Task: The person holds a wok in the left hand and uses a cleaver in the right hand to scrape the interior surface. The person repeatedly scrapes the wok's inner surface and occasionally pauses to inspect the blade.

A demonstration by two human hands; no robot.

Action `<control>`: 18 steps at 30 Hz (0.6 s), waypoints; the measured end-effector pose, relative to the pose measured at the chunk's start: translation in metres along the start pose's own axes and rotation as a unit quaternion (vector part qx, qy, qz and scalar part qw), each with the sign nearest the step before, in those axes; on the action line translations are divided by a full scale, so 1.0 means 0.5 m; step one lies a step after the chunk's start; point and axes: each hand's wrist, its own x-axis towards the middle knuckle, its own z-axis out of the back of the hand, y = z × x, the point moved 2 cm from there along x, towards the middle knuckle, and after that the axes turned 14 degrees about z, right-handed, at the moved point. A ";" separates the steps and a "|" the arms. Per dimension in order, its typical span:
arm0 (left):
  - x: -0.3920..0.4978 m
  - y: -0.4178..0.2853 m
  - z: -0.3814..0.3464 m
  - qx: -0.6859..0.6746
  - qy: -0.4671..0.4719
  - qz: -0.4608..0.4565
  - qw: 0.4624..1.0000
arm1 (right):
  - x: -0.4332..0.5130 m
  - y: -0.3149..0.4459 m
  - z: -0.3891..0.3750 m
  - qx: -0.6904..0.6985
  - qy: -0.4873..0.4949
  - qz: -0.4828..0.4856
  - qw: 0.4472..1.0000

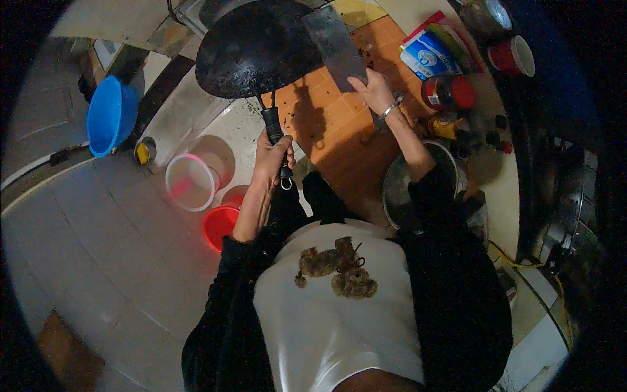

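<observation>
My left hand (272,154) is closed around the black handle (272,122) of a wok. The black wok (254,54) is held tilted above the floor, its dark surface rough with a shiny patch low on it. A broad, dark rectangular blade, like a cleaver's (335,49), is in my right hand (376,93), thumb lying along the blade. Its far part overlaps the wok's right side; whether they touch I cannot tell. My fingers hide the cleaver's handle. Dark flakes are scattered over the orange tiles (338,117) below the wok and blade.
A clear bucket with a pink rim (188,183) and a red basin (220,228) stand left of my legs. Farther left is a blue basin (110,117). To the right are a large metal pot (392,196), a red-lidded jar (441,93) and a blue-white packet (428,54).
</observation>
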 end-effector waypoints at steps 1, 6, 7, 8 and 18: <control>0.001 0.000 -0.002 0.002 0.003 -0.003 1.000 | -0.008 0.018 -0.004 -0.067 -0.019 0.071 0.995; 0.007 0.006 0.002 -0.011 0.025 -0.006 1.000 | -0.064 0.094 -0.058 -0.267 -0.007 0.122 0.956; 0.009 0.007 0.004 -0.023 0.029 -0.007 0.999 | -0.076 0.111 -0.075 -0.245 -0.022 0.137 0.959; 0.010 0.007 0.005 -0.039 0.046 -0.006 0.998 | -0.088 0.127 -0.094 -0.222 -0.031 0.150 0.963; 0.001 0.007 0.011 -0.094 0.110 0.013 0.989 | -0.074 0.122 -0.120 -0.332 0.028 0.211 0.919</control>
